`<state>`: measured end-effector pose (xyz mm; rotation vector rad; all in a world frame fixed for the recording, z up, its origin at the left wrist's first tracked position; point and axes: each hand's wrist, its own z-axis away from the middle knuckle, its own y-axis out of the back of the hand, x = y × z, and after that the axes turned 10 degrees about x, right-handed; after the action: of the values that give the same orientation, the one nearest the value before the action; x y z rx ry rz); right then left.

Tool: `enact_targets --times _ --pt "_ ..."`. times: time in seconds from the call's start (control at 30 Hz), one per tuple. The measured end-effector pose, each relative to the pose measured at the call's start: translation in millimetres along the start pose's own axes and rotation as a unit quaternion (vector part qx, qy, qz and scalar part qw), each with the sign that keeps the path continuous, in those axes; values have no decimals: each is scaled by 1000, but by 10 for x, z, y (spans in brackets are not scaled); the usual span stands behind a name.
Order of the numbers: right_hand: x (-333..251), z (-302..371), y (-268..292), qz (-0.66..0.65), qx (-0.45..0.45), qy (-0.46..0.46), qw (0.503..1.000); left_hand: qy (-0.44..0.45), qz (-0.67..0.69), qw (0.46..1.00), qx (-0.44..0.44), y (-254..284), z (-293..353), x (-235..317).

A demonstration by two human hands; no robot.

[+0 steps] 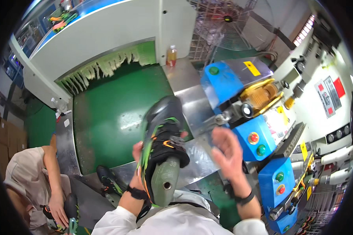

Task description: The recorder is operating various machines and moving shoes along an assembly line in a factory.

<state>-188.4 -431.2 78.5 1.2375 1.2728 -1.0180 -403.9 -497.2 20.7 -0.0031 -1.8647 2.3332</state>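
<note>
Green belt (117,102) takes the middle ahead of us, steel rim (186,82) down its right side. Co-worker (31,168) lower left, one hand at a second shoe (71,207). Fan (228,33) past the rim, upper right. Blue boxes (259,139) with red and green buttons line our right. Our shoe (164,137), black with green and orange, is up in front of us over the belt's near edge, toe away, with a green last (164,178) in it. Left grip (137,151) grasps it, mostly hidden behind; right grip (228,152) is released, fingers loosely bent, between shoe and boxes. Bottle (171,56) stands by the belt's far right corner.
</note>
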Motion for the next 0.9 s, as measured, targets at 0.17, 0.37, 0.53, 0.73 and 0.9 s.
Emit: enact_targets --times 0.17,0.37,0.53,0.73,0.9 --pt "-17 1015 550 -184 -216 -26 959 -47 -63 997 -13 -102 182 -739" --pt "-433 1294 1102 -136 -160 -126 969 -30 -170 984 -49 26 112 -1489" --pt "-527 1413 1499 -29 -51 -151 987 21 -208 977 -36 -16 21 -1864" --pt "-297 1172 1736 38 1 -80 996 36 -273 959 -69 -116 -413 -1887" --pt "-49 699 1791 7 85 -189 978 124 -348 929 12 -189 -912 -1682"
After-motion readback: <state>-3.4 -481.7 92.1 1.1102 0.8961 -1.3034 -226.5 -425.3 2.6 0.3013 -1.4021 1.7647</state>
